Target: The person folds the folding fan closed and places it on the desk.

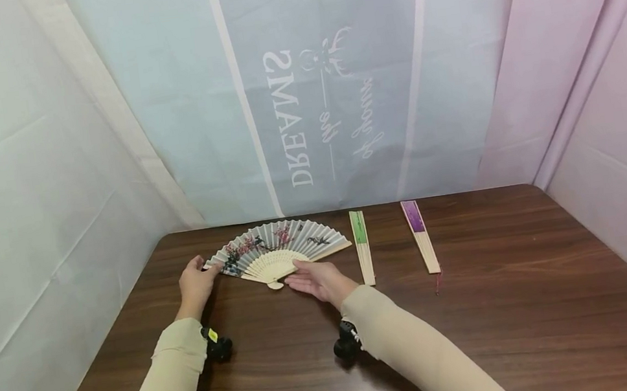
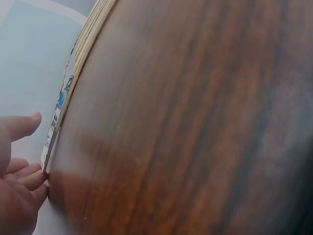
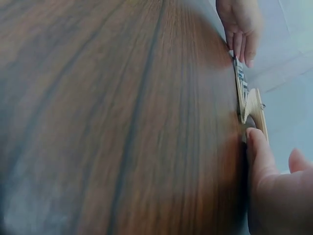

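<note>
Table (image 1: 288, 368) glossy woodgrain; fan ribs (image 1: 268, 267) matt wood.

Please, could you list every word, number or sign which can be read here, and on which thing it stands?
"DREAMS", sideways, on the pale blue-grey cloth backdrop.
"the", sideways, on the same backdrop.
Other script words there: too unclear to read.
Small dark mark on the open grey pleated fan with pink blossoms: too small to read.
Yellow label on the black left-wrist device: too small to read.

Floral fan (image 1: 275, 246) (spread wide)
</note>
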`<state>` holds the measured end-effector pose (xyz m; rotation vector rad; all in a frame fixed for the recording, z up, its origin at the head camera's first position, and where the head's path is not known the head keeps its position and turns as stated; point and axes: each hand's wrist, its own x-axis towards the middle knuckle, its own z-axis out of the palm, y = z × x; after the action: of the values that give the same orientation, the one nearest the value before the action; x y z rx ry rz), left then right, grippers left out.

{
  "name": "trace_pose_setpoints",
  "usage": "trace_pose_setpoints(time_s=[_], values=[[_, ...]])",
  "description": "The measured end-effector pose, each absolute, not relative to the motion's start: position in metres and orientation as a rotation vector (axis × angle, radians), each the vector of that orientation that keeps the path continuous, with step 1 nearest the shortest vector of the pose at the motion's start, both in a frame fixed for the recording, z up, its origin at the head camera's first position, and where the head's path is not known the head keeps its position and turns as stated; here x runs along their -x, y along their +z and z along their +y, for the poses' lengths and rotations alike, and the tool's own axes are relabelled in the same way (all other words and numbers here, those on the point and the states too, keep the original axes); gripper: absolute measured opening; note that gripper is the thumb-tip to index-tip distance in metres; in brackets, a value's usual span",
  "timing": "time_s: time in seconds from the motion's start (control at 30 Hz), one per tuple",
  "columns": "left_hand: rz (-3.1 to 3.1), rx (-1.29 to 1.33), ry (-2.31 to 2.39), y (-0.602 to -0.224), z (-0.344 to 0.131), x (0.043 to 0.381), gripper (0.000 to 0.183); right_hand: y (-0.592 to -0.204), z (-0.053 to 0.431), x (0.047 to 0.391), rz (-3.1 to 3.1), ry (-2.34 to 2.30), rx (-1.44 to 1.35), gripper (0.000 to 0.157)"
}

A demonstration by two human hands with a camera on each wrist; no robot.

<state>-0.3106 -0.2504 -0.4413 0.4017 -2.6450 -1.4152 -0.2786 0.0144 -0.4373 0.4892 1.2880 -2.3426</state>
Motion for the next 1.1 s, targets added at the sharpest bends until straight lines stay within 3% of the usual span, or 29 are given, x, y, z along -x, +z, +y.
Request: trace_pose_setpoints(time_s=[0.33, 0.7, 1.1], values=[[-2.678, -0.399, -1.369, -0.441, -0.251, 0.310, 0.065, -0.441, 0.008, 0.286, 1.346, -2.359, -0.556, 0.032], [-2.547, -0.430, -1.445, -0.445, -0.252, 0.308, 0.054, -0.444, 0.003, 0.286, 1.298, -2.429, -0.624, 0.033], [-1.921, -0.750, -1.950, -0.444, -0.255, 0.289, 0.045, -0.440, 0.009, 0.274, 1.329, -2.478, -0.584, 0.035]])
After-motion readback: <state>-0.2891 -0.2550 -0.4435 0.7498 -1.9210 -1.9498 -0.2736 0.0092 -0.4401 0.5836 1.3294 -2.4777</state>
